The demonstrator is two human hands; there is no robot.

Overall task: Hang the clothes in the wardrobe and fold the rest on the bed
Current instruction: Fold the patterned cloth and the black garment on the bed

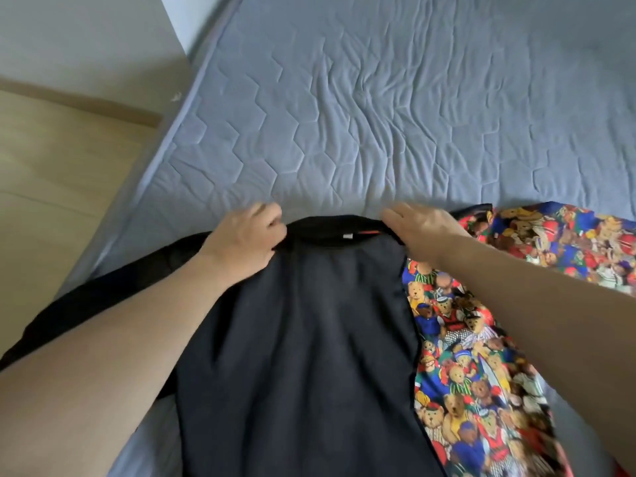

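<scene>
From the head camera, a black garment [303, 339] lies spread lengthwise on the bed [378, 115], its collar at the far end and its body running back toward the person; the left hand [246, 241] grips the collar's left end with fingers curled round the cloth; the right hand [418, 228] rests on the collar's right end, but whether its fingers lie flat or pinch the fabric I cannot tell, since they are seen from behind. A shirt printed with teddy bears [481, 356] lies just beside the black one on its right, partly under it, crumpled and unfolded. By my judgement the folding is at an early stage: the black piece is only laid out, the printed one is untouched, and no folded pile or wardrobe shows. The bed carries a grey-blue quilted cover, wrinkled; a pale wooden floor [51, 201] and a white wall [86, 46] lie to the left.
</scene>
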